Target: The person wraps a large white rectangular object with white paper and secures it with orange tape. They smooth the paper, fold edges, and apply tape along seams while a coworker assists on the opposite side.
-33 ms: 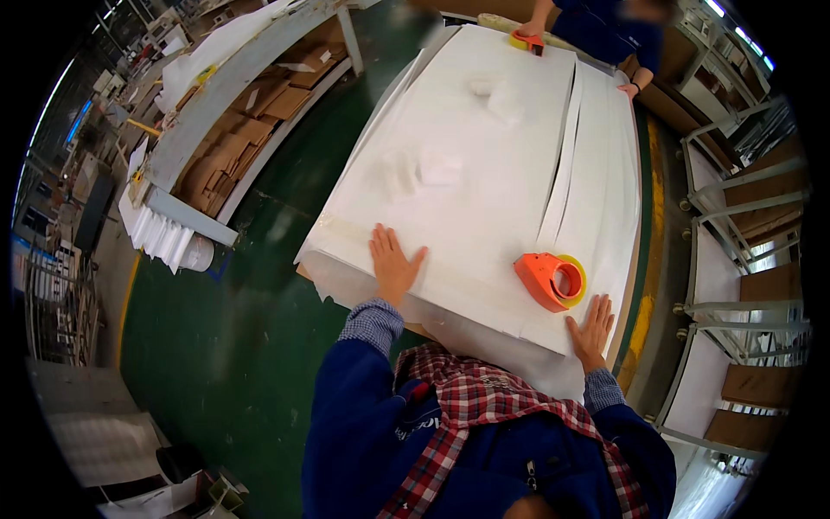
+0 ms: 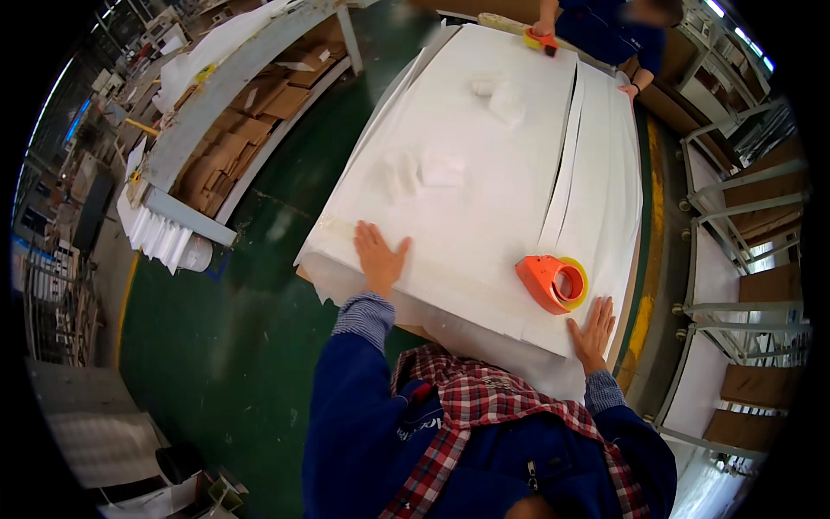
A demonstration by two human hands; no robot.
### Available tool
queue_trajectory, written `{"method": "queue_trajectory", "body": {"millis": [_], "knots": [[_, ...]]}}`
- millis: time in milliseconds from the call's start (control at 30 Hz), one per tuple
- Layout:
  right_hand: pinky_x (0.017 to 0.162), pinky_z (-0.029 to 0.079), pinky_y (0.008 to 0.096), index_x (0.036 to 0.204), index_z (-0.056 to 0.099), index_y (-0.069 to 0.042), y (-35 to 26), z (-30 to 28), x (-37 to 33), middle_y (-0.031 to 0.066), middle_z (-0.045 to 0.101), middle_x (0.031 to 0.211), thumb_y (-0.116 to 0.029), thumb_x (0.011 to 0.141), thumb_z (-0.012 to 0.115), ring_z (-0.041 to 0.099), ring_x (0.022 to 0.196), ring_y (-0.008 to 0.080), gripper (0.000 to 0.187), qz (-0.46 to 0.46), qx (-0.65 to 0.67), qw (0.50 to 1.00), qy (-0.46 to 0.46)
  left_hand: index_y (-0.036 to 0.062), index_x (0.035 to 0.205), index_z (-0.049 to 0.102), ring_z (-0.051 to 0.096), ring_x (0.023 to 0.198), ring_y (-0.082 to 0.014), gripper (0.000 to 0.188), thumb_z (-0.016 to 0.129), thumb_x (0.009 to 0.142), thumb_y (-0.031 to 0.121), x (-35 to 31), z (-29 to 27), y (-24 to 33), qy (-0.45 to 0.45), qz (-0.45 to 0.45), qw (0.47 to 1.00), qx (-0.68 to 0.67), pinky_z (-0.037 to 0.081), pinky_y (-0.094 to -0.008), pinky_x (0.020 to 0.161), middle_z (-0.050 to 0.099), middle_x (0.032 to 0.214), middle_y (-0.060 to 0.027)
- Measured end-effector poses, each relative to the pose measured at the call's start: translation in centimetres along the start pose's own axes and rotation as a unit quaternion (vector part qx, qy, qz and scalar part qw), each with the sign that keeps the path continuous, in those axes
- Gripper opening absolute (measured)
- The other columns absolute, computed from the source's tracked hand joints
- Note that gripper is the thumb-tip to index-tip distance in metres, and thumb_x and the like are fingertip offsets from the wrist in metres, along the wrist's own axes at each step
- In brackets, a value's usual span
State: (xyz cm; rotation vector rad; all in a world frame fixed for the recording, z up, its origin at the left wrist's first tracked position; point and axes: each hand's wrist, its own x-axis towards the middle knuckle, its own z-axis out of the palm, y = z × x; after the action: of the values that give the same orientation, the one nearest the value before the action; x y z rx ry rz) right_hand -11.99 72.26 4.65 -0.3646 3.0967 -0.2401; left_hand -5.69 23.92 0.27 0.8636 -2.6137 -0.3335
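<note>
My left hand [image 2: 379, 259] lies flat on the white foam-like wrapping sheet [image 2: 467, 233] near its front left corner, fingers spread. At the front right corner my right hand [image 2: 592, 333] rests palm down with its fingers stretched out, holding nothing. Just beyond the right hand an orange tape dispenser [image 2: 540, 281] with a roll of yellowish tape lies on the sheet. The sheet covers a large flat load and hangs over its near edge. A long slit between layers runs along its right part. What lies underneath is hidden, apart from brown cardboard edges.
Across the load a co-worker's hand holds another orange tape dispenser [image 2: 545, 42]; their other hand [image 2: 629, 89] touches the far right edge. A shelf bench [image 2: 173, 160] with cardboard pieces stands at left. Metal racks [image 2: 722, 307] line the right, beyond a yellow floor line [image 2: 638, 333].
My left hand has slid slightly left along the sheet. The co-worker's tape dispenser has moved a little to the right. My right hand has stayed nearly in place.
</note>
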Motion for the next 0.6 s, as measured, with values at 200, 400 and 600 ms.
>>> {"method": "queue_trajectory", "body": {"millis": [200, 400, 600], "knots": [[0.11, 0.011, 0.0522, 0.142, 0.023, -0.003, 0.9, 1.0, 0.0, 0.0238, 0.01, 0.149, -0.043, 0.078, 0.064, 0.015, 0.138, 0.0359, 0.086, 0.001, 0.042, 0.994, 0.098, -0.0124, 0.139, 0.019, 0.004, 0.14, -0.0376, 0.104, 0.043, 0.08, 0.07, 5.8, -0.9, -6.7, -0.04, -0.132, 0.99, 0.003, -0.002, -0.0473, 0.112, 0.01, 0.148, -0.029], [0.105, 0.02, 0.0558, 0.141, 0.024, -0.001, -0.5, 0.5, -0.3, 0.0234, 0.017, 0.147, -0.053, 0.082, 0.056, 0.022, 0.134, 0.0413, 0.085, 0.241, -0.004, 0.963, 0.122, -0.003, 0.123, 0.046, 0.056, 0.098, -0.0379, 0.094, 0.038, 0.076, 0.078, 10.2, -2.0, -8.3, 0.001, -0.182, 0.968, 0.173, 0.041, -0.0492, 0.086, 0.056, 0.107, -0.0212], [0.098, 0.029, 0.0521, 0.139, 0.023, 0.004, -0.1, 1.3, -0.7, 0.0245, 0.031, 0.139, -0.056, 0.081, 0.055, 0.038, 0.12, 0.0414, 0.089, 0.28, 0.04, 0.953, 0.105, -0.0044, 0.107, 0.052, 0.058, 0.097, -0.0389, 0.088, 0.039, 0.077, 0.077, 10.9, -2.7, -9.2, -0.057, -0.195, 0.972, 0.118, 0.045, -0.0488, 0.082, 0.059, 0.105, -0.0218]]}}
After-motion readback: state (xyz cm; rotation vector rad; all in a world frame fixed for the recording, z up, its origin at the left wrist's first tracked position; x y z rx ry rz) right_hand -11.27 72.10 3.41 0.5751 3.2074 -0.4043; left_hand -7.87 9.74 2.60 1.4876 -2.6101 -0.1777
